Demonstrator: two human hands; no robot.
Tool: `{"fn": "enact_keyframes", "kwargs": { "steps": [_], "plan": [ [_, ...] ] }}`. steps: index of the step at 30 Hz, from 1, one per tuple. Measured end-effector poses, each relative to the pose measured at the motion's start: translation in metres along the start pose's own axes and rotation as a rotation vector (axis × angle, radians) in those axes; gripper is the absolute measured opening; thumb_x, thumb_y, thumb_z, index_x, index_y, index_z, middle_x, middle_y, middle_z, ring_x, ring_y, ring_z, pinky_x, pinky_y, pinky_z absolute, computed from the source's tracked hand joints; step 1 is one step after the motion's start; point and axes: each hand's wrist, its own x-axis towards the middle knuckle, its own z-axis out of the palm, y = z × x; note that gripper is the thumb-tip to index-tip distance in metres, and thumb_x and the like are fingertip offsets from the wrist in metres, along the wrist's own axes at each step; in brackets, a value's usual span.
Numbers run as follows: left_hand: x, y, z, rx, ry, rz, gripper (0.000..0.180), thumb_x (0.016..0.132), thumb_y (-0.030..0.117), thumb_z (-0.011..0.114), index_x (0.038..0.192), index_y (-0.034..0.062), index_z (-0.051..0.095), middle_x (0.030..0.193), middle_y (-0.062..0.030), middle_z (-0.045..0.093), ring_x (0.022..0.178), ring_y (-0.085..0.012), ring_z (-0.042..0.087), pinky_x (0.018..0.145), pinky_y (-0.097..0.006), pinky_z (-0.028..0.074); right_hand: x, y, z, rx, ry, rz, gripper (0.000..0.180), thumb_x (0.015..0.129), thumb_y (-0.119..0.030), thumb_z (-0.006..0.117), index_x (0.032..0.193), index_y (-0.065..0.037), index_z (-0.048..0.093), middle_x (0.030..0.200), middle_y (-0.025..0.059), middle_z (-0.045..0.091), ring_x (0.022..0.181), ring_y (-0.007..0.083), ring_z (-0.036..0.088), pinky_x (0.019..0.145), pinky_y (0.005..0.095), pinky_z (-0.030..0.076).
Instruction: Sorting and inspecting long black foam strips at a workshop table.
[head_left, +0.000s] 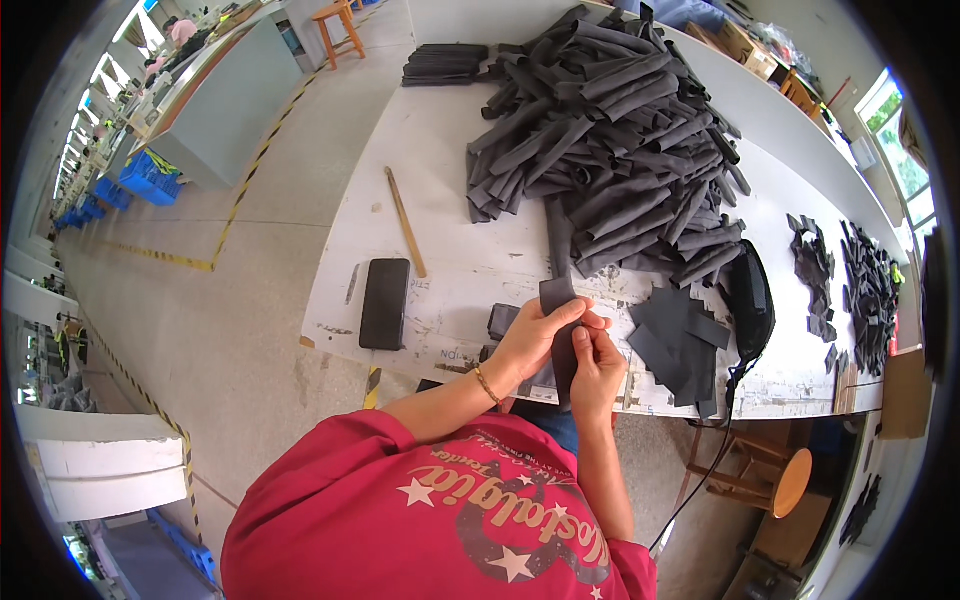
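**Dark fabric strip [564,370] being held in both hands at the near edge of a white surface [455,140]**

The strip is being gripped from the left by the left hand [538,335], its thumb being pressed toward the fingertips near the upper part. Lower down, the same strip is being pinched by the right hand [599,375], with the thumb being kept uppermost; its curled fingers are partly being hidden behind the thumb and the strip. The middle of the strip is being covered by the thumbs and fingers, and how it is folded cannot be told. Just beyond it, another dark length [559,235] is being seen running up to a large heap of dark strips [610,130]; whether it is being joined to the held strip cannot be made out.

Under the left wrist, small dark pieces [503,320] are being partly concealed by the forearm. To the left, a black smartphone [385,305] and a wooden stick [406,222] are being supported by the surface. To the right, flat dark pieces [672,345] are being overlapped by one another, beside a black curved object [750,300] whose kind is being left unclear; its cable [708,475] is being cut from view behind the red shirt [420,520].
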Motion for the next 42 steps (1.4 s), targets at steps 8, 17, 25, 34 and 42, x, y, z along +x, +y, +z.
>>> {"fn": "enact_keyframes", "kwargs": {
  "steps": [8,17,25,34,42],
  "plan": [
    [-0.004,-0.004,-0.007,-0.027,0.058,-0.019,0.022,0.093,0.017,0.063,0.104,-0.0017,0.061,0.093,-0.0149,0.069,0.099,-0.0285,0.066,0.090,-0.039,0.051,0.002,0.006,0.005,-0.046,0.005,0.041,0.019,0.094,-0.014,0.061,0.099,0.003,0.067,0.077,0.0015,0.064,0.076,0.0065,0.051,0.069,0.0238,0.045],
    [0.016,0.019,-0.023,-0.308,0.156,0.137,0.020,0.094,0.017,0.060,0.100,-0.0018,0.059,0.101,-0.0196,0.067,0.098,-0.0315,0.066,0.092,-0.043,0.052,0.007,-0.003,-0.012,-0.138,-0.144,-0.093,0.026,0.097,-0.019,0.059,0.108,0.004,0.062,0.086,0.0041,0.066,0.077,0.0086,0.057,0.070,0.0241,0.046],
    [0.023,0.038,-0.049,-0.367,0.207,0.217,0.019,0.097,0.016,0.055,0.099,-0.0019,0.058,0.107,-0.0207,0.065,0.105,-0.0355,0.063,0.099,-0.045,0.048,-0.007,0.006,-0.013,-0.136,-0.252,0.126,0.027,0.097,-0.020,0.060,0.084,0.004,0.061,0.068,0.0048,0.064,0.062,0.0068,0.057,0.056,0.0233,0.044],
    [0.009,0.053,-0.028,-0.025,0.201,0.241,0.018,0.092,0.013,0.062,0.100,-0.0027,0.064,0.098,-0.0130,0.068,0.091,-0.0225,0.064,0.088,-0.034,0.049,0.019,-0.004,-0.044,-0.195,-0.118,0.065,0.026,0.096,-0.018,0.060,0.079,0.001,0.058,0.062,-0.0013,0.054,0.056,0.0058,0.053,0.051,0.0228,0.040],
    [-0.020,0.031,-0.065,1.156,0.311,0.430,0.016,0.078,0.009,0.075,0.092,0.0032,0.070,0.084,-0.0044,0.068,0.072,-0.0145,0.059,0.068,-0.029,0.048,0.023,0.021,-0.061,-0.435,-0.150,0.095,0.021,0.086,-0.006,0.067,0.103,-0.001,0.057,0.058,0.0021,0.053,0.052,0.0082,0.049,0.049,0.0252,0.037]
  ]
}}
